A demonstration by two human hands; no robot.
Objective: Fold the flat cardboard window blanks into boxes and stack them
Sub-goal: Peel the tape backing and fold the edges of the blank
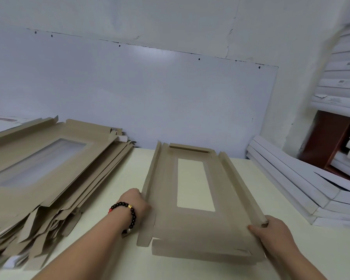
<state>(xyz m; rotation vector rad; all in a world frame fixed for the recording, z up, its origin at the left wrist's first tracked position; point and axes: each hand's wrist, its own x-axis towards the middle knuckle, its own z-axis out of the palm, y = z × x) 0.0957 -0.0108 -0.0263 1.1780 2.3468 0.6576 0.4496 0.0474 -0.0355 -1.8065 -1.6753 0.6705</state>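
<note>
Brown window blank (198,225), lower centre of frame, flat on the pale table (113,178), both long side flaps raised. Left hand (136,203) presses its left flap from outside, fingers hidden behind the card; right hand (273,233) closed around the near end of the right flap, thumb on top. Stack of flat blanks (38,170) at left; white boxes (303,190) at right.

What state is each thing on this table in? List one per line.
Brown cardboard window blank: partly folded, side flaps raised.
Pile of brown flat blanks: unfolded, stacked at left.
White folded boxes: stacked at right.
Left hand: pressing the left flap.
Right hand: gripping the right flap.
</note>
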